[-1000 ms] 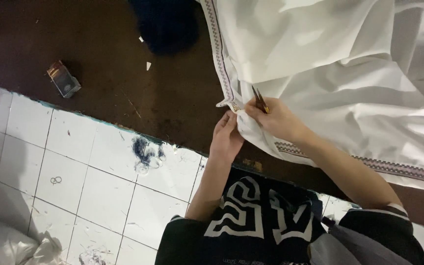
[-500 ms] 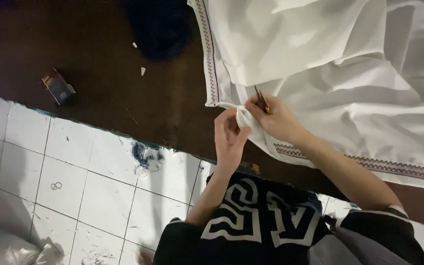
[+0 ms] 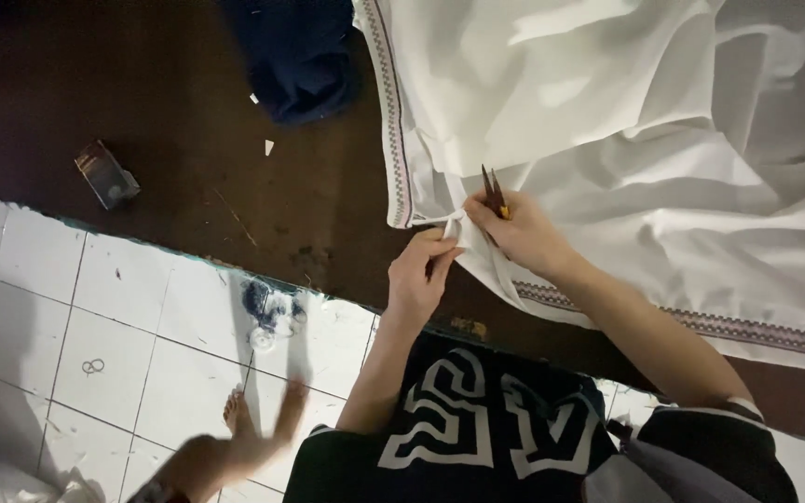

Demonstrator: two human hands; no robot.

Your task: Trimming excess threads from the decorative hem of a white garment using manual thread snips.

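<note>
A large white cloth (image 3: 626,140) with a patterned dark border lies rumpled over the right side of a dark brown table (image 3: 170,168). My left hand (image 3: 421,275) pinches the cloth's corner near the table's front edge. My right hand (image 3: 519,233) grips the same corner from the right and also holds small dark snips (image 3: 493,194), their pointed blades sticking up past my fingers. Both hands touch each other at the corner.
A dark blue folded cloth (image 3: 300,56) lies at the back of the table. A small dark box (image 3: 106,174) sits at the left, with white scraps (image 3: 269,146) nearby. Below is white tiled floor (image 3: 95,317), where a bare foot (image 3: 253,433) shows.
My hands have stayed joined at the cloth's corner; the left hand's fingers closed further onto it. A bare foot has come into view on the tiles.
</note>
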